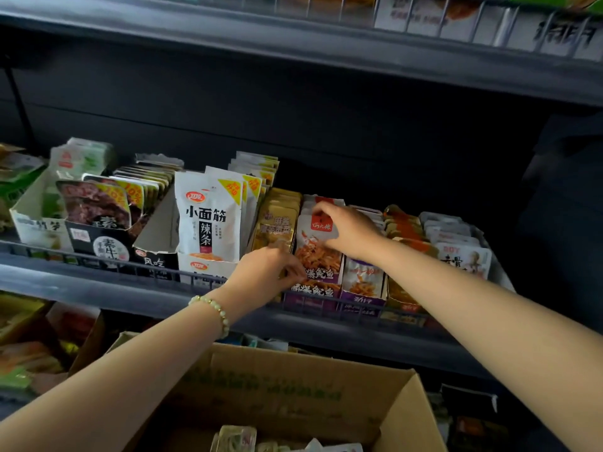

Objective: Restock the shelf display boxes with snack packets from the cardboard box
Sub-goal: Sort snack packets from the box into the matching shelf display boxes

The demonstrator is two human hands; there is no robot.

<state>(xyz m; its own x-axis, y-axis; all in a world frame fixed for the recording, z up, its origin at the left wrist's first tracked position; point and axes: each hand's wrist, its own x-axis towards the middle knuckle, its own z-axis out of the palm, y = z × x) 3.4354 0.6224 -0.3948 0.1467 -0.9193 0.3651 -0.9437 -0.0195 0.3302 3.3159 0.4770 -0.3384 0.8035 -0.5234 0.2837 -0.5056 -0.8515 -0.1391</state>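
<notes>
- The left hand (264,272) is held at the lower edge of the squid packet (318,256); a pinch cannot be told.
- The packet is stood upright in the purple display box (313,296), long axis vertical.
- Its top is gripped by the right hand (346,230).

Glossy plastic snack packets (208,220), matt brown cardboard box (293,386), dark matt metal shelf (98,288), printed card display boxes (313,298), smooth bead bracelet (215,311)
</notes>
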